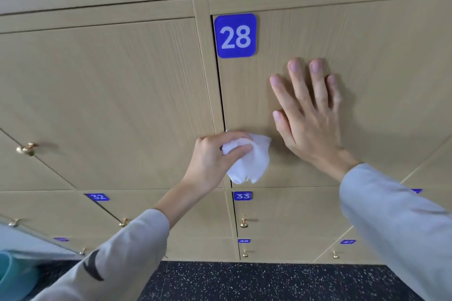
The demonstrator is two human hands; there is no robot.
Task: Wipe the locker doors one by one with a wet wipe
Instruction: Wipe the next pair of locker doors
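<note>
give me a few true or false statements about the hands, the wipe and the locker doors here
1. The left hand grips a white wipe. True.
2. The right hand is curled into a fist. False: its fingers are straight and it lies flat on the door.
3. The door under the right hand bears a blue label reading 28. True.
4. The wipe is at the top right corner of door 28. False: it is near the door's lower left edge.
5. The door right below it is numbered 32. False: the label there reads 33.
</note>
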